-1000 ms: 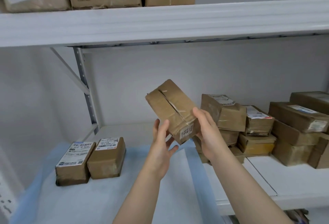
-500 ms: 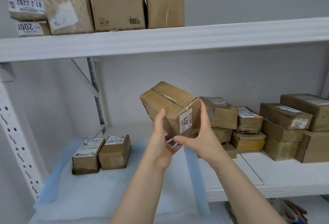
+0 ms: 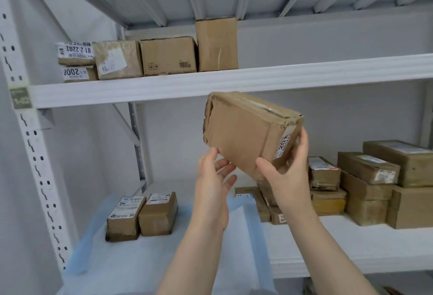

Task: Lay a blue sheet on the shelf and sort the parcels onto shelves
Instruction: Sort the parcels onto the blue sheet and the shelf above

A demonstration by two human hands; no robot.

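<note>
Right hand point(image 3: 289, 173) is clamped on the lower right end of the brown parcel point(image 3: 243, 130), thumb across the front face and fingers wrapped behind the labelled end, forearm reaching up from below. Left hand point(image 3: 214, 184) sits open just under the parcel's lower left corner, thumb tip at the edge, fingers loose and spread. Parcel's tilted in mid-air right by the upper shelf point(image 3: 140, 93) edge, well above the blue sheet point(image 3: 131, 259) where two small parcels point(image 3: 140, 215) sit side by side.
</note>
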